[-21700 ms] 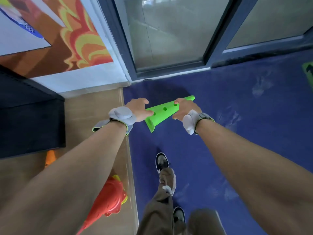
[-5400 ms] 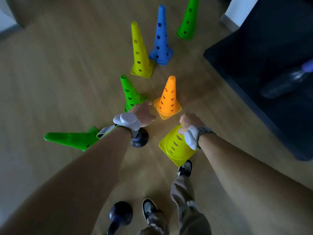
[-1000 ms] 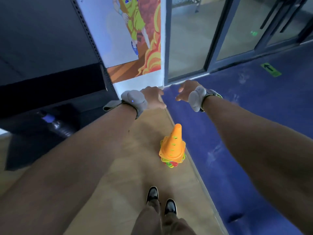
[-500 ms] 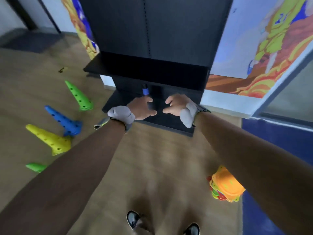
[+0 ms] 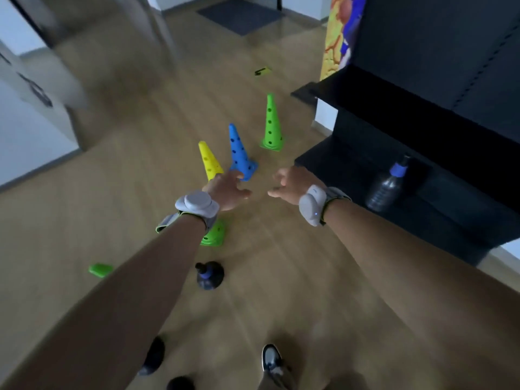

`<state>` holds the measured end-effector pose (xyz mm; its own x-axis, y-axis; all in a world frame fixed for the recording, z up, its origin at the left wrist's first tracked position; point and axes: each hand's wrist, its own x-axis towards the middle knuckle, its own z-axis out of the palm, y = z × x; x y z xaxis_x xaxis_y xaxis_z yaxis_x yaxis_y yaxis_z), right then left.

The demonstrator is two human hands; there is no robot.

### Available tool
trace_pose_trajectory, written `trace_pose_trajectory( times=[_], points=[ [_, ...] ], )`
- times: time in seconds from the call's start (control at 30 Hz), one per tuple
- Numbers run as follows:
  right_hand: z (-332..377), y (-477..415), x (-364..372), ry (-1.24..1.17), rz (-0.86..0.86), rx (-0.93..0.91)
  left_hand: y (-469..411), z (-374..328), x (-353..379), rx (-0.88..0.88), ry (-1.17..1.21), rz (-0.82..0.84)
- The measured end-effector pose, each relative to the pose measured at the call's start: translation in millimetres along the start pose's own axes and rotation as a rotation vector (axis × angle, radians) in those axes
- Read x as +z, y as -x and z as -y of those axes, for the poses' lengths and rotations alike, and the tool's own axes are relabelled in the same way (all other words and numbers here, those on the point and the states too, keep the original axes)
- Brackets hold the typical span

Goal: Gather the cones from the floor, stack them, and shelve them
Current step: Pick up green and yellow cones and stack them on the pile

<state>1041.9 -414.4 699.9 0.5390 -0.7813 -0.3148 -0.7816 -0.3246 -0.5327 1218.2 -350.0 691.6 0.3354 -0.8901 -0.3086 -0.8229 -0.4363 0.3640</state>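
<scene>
Three tall perforated cones stand on the wooden floor ahead: a yellow cone [image 5: 208, 162], a blue cone [image 5: 239, 153] and a green cone [image 5: 270, 125]. The base of another green cone [image 5: 215, 235] shows under my left wrist. A green cone tip [image 5: 100, 269] pokes out left of my left forearm, lying on the floor. My left hand [image 5: 227, 187] hovers over the yellow cone's base, fingers spread, holding nothing. My right hand [image 5: 289, 182] is stretched out beside it, fingers loose and empty.
A black shelf unit [image 5: 416, 130] stands at the right, with a plastic bottle [image 5: 387, 184] on its low shelf. A dark round weight [image 5: 209, 275] sits on the floor below my left arm, another dark object [image 5: 153, 356] nearer my shoe [image 5: 271, 360]. A dark mat [image 5: 239, 14] lies far ahead.
My view has swung left from the shelf and the stacked orange-topped cones to the standing cones. Both hands stay empty and now reach toward the yellow and blue cones.
</scene>
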Motion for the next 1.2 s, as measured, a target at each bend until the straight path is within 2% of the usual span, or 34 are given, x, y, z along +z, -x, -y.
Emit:
trace_pose_trajectory(
  times=[0.13, 0.3, 0.67, 0.8, 0.97, 1.2],
  points=[
    [37, -58, 3, 0.016, 0.026, -0.066, -30, 63, -32, -0.159, 0.02, -0.059],
    [61, -150, 8, 0.115, 0.154, -0.15, -86, 121, -51, -0.351, 0.061, -0.074],
    [103, -329, 22, 0.198, 0.271, -0.277, -184, 163, -66, -0.549, 0.048, -0.046],
    [133, -413, 39, 0.261, 0.306, -0.317, -233, 206, -80, -0.656, 0.089, -0.053],
    [157, -493, 67, 0.366, 0.329, -0.341, -289, 255, -73, -0.705, 0.133, -0.057],
    [185, -632, 144, 0.447, 0.435, -0.317, -396, 339, -28, -0.808, 0.237, 0.052]
  ],
)
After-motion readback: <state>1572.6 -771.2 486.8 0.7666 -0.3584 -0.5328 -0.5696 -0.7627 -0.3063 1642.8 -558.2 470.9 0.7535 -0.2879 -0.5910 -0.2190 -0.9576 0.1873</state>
